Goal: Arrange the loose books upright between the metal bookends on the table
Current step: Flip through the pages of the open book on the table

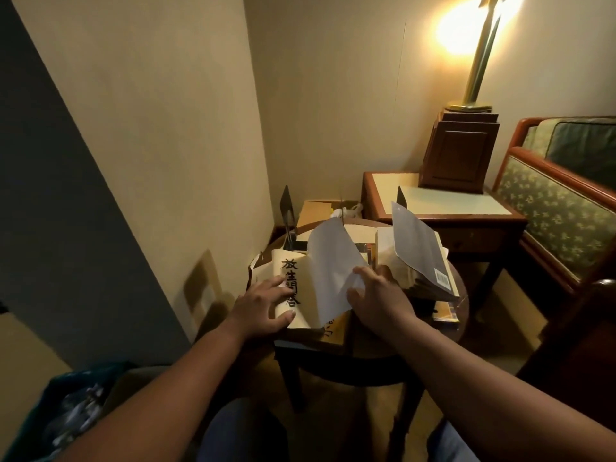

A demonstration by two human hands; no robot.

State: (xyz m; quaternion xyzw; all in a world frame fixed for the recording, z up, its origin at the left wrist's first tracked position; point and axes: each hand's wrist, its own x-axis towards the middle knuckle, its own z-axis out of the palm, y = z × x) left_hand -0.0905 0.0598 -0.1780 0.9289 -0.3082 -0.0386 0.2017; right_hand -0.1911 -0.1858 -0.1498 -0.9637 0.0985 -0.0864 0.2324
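Loose books lie piled on a small round dark table [353, 358]. My left hand [263, 303] grips a cream book with black characters [300, 288], thumb under its near edge, fingers on the cover. My right hand [376, 296] pinches the lifted white cover flap [330, 268] of that book. To the right an open book with a grey cover [420, 248] stands half fanned on other books. One dark metal bookend [286, 208] rises at the table's far left, a second bookend [401, 196] behind the grey cover.
A wooden side table [443, 215] with a lamp base [460, 151] and brass lamp stands behind. A patterned armchair [560, 208] is on the right. A cardboard box [320, 208] sits in the corner. Walls close in on the left; my knees are below.
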